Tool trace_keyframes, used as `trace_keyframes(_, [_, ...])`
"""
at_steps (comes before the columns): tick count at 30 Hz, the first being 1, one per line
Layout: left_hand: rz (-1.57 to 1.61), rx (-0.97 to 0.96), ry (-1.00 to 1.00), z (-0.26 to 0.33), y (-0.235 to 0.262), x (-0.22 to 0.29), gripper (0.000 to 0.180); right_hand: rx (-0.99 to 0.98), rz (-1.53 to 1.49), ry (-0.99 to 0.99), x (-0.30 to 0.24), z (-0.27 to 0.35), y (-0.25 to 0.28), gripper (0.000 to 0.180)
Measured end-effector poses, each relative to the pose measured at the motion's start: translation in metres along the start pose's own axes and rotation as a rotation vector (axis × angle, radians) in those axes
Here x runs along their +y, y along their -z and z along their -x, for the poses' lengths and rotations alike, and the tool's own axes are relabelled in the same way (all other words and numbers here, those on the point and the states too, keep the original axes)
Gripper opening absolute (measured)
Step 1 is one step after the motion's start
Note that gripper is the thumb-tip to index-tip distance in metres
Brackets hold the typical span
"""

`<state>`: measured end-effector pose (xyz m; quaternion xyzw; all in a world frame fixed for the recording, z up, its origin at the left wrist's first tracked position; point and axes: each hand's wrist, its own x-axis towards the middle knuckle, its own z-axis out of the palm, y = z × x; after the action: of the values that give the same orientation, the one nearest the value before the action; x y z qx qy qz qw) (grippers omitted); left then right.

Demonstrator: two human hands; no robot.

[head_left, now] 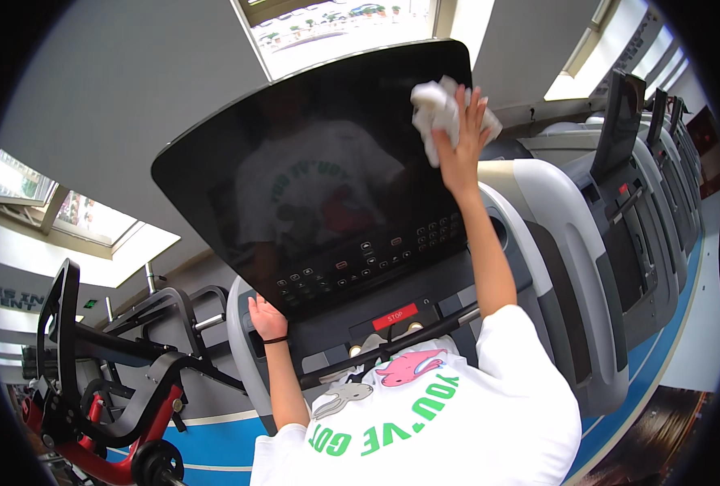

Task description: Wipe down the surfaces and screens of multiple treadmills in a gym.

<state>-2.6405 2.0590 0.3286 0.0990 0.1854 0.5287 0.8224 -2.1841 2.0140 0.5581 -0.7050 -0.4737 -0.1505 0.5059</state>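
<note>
My right hand (pixel 463 138), fingers spread flat, presses a soft, light, crumpled white cloth (pixel 439 109) against the treadmill's glossy black console screen (pixel 311 170) at upper right of the frame, best bunched under the palm, while my left hand (pixel 266 317) loosely grips the console's lower edge.

Right hand: my right hand (pixel 461 138) presses a crumpled white cloth (pixel 439 113) flat against the black treadmill screen's (pixel 311 170) upper right corner.
Left hand: my left hand (pixel 264 317) grips the console's lower left edge.
</note>
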Motion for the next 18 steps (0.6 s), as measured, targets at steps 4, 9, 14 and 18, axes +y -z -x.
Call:
trace_keyframes(4, [-0.051,-0.019,0.040,-0.002,-0.010,-0.002,0.054,-0.167,-0.031,-0.122,0.044,0.102,0.018,0.083])
trace_keyframes(9, [-0.047,0.036,0.046,-0.003,-0.025,-0.004,0.057,-0.405,0.127,-0.127,0.064,0.190,0.035,0.086])
trace_keyframes(14, [-0.047,-0.004,0.047,-0.004,-0.019,-0.003,0.056,-0.723,0.205,0.125,-0.006,0.192,-0.001,0.084])
trace_keyframes(18, [0.035,-0.083,0.026,-0.005,0.005,0.000,0.052,-0.656,0.023,0.391,-0.089,0.197,-0.065,0.083])
